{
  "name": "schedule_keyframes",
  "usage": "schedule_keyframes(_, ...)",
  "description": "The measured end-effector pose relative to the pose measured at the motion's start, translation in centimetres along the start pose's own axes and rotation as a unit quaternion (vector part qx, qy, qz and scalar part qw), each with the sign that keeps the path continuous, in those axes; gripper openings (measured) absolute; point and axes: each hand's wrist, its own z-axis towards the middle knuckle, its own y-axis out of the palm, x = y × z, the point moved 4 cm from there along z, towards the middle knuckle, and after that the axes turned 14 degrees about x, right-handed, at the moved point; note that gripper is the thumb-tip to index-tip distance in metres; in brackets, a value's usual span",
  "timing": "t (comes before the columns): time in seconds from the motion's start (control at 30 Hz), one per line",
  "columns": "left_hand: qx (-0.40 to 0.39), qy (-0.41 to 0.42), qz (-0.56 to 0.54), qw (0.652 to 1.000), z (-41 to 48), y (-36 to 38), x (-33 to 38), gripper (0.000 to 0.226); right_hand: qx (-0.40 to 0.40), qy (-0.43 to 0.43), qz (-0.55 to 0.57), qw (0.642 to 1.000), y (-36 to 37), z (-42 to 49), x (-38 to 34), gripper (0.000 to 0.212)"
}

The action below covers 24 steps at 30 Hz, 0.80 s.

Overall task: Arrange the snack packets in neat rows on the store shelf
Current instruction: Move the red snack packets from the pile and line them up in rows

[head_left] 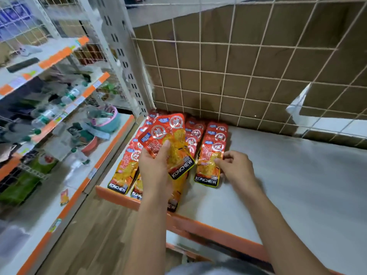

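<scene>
Packets (170, 139) sit fanned in the left hand (156, 165), thumb clamped across them. Just right of that grip, the right hand (236, 167) pinches the edge of the front packet (207, 167) on the shelf (278, 175). Best to square it with its row before feeding another across.
</scene>
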Motion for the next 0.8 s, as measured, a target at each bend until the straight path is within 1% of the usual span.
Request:
schedule_keyframes(0.07,-0.024,-0.01,0.006,1.0,0.5,0.5,0.1,0.012,0.023,-0.004,-0.031,0.999,0.1,-0.1,-0.1,0.019)
schedule_keyframes(0.17,-0.051,-0.029,0.012,0.998,1.1,1.0,0.0,0.015,0.057,-0.011,-0.057,0.997,0.1,-0.3,-0.4,0.027)
schedule_keyframes(0.27,-0.072,-0.048,0.01,0.996,1.9,1.0,-0.2,0.03,0.076,-0.017,-0.07,0.994,0.4,-0.4,-0.6,0.03)
schedule_keyframes(0.3,-0.079,-0.053,0.011,0.995,2.1,1.0,-0.2,0.031,0.083,-0.018,-0.072,0.994,0.5,-0.4,-0.7,0.03)
schedule_keyframes(0.53,-0.112,-0.054,0.015,0.992,2.9,1.1,-0.3,0.024,0.141,-0.051,-0.124,0.981,0.7,-0.9,-0.6,0.034)
schedule_keyframes(0.63,-0.136,-0.068,0.016,0.988,2.9,1.2,-0.5,0.018,0.163,-0.062,-0.153,0.973,0.7,-1.4,-0.4,0.038)
schedule_keyframes(0.7,-0.165,-0.083,0.024,0.983,2.8,1.5,-0.7,0.018,0.207,-0.087,-0.125,0.966,0.1,-2.1,-1.0,0.033)
schedule_keyframes(0.73,-0.183,-0.091,0.031,0.978,2.6,1.6,-0.8,0.019,0.221,-0.099,-0.08,0.967,-0.2,-2.5,-1.4,0.028)
schedule_keyframes(0.77,-0.202,-0.096,0.039,0.974,2.4,1.8,-0.9,0.018,0.21,-0.1,-0.012,0.973,-0.3,-2.8,-1.8,0.022)
schedule_keyframes(0.8,-0.217,-0.097,0.047,0.97,2.1,2.0,-1.1,0.018,0.171,-0.087,0.068,0.979,-0.2,-3.2,-2.2,0.015)
